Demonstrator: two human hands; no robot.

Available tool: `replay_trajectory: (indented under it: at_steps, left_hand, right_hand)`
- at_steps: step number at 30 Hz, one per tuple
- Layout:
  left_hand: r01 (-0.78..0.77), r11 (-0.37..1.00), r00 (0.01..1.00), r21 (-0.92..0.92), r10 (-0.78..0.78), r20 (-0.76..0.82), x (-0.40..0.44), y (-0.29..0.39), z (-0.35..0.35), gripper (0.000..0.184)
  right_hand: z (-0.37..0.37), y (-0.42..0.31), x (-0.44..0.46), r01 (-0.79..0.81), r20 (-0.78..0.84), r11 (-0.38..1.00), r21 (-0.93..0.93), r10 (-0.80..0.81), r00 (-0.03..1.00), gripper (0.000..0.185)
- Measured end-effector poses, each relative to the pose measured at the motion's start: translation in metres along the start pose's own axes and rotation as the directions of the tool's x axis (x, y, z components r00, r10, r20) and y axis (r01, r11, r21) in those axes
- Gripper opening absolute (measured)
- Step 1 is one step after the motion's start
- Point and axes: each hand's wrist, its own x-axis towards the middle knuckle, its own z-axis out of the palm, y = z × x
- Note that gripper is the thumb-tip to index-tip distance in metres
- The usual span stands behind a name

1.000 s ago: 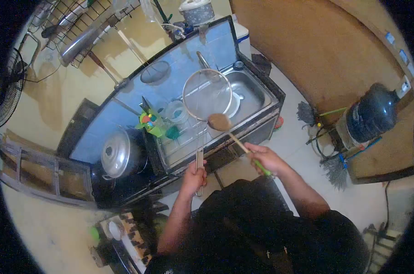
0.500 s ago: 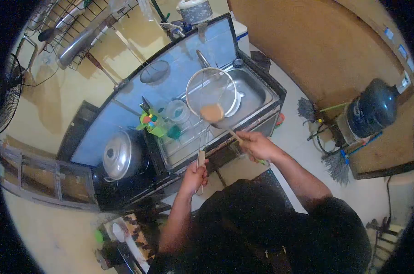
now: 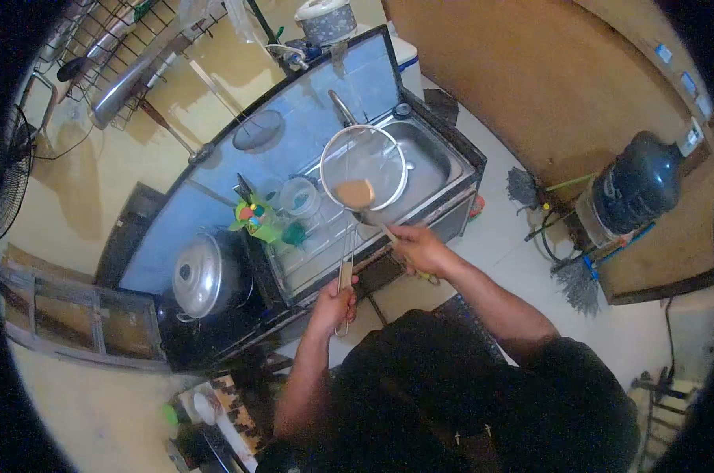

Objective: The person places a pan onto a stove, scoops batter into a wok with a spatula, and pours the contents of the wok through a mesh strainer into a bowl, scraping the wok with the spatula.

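My left hand (image 3: 333, 309) is closed round the long handle of a round wire-mesh strainer (image 3: 377, 162). The strainer is held up over the sink (image 3: 428, 162), its white rim facing me. My right hand (image 3: 422, 251) is wrapped round the light handle of a utensil with a broad tan head (image 3: 353, 193). That head is at the strainer's near lower edge, and I cannot tell whether it touches the mesh. Whether it is a brush or a spatula is also unclear. Something yellowish shows under my right fingers.
A lidded metal pot (image 3: 201, 276) stands left, on the dark stove. Beside the drainboard (image 3: 306, 268) are a green utensil holder (image 3: 258, 221) and a clear container (image 3: 300, 197). Another strainer (image 3: 258, 130) hangs at the wall. Mops (image 3: 578, 288) and a water jug (image 3: 641, 185) stand right.
My right hand and the tan-headed utensil have shifted a little to the left. The strainer stays nearly in place in my left hand. The camera view has shifted slightly.
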Motion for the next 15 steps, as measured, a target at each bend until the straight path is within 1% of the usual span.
replay_trajectory:
  at_steps: [3,5,6,8,11,14,15]
  left_hand:
    - [0.023,0.999,1.000,0.034,-0.024,0.012,0.000,-0.001,0.002,0.025]
    - [0.058,0.997,0.998,0.051,-0.059,0.035,-0.004,-0.006,0.002,0.025]
    - [0.085,0.996,0.996,-0.011,-0.085,0.024,-0.005,-0.011,0.001,0.024]
    - [0.131,0.983,0.991,-0.131,-0.132,0.006,-0.006,-0.017,-0.002,0.023]
    - [0.160,0.983,0.987,-0.096,-0.160,0.004,-0.005,-0.020,-0.006,0.021]
    - [0.154,0.975,0.988,-0.158,-0.151,0.025,-0.006,-0.020,-0.004,0.020]
    - [0.147,0.981,0.989,-0.128,-0.147,0.008,-0.006,-0.020,-0.003,0.020]
  right_hand:
    - [0.007,-0.004,0.005,0.055,-0.016,0.998,-0.023,-0.055,0.998,0.042]
    - [0.005,0.003,0.037,0.129,-0.097,0.992,0.016,-0.127,0.987,0.042]
    - [0.003,0.001,0.045,0.168,-0.139,0.985,0.033,-0.162,0.977,0.042]
    - [-0.002,-0.001,0.041,0.133,-0.143,0.991,0.035,-0.127,0.982,0.041]
    - [0.000,0.011,0.022,0.098,-0.096,0.993,0.071,-0.091,0.991,0.038]
    - [0.010,0.006,0.005,0.061,-0.021,0.993,0.105,-0.059,0.998,0.039]
    - [0.014,0.002,0.004,0.047,0.000,0.992,0.117,-0.048,0.999,0.039]
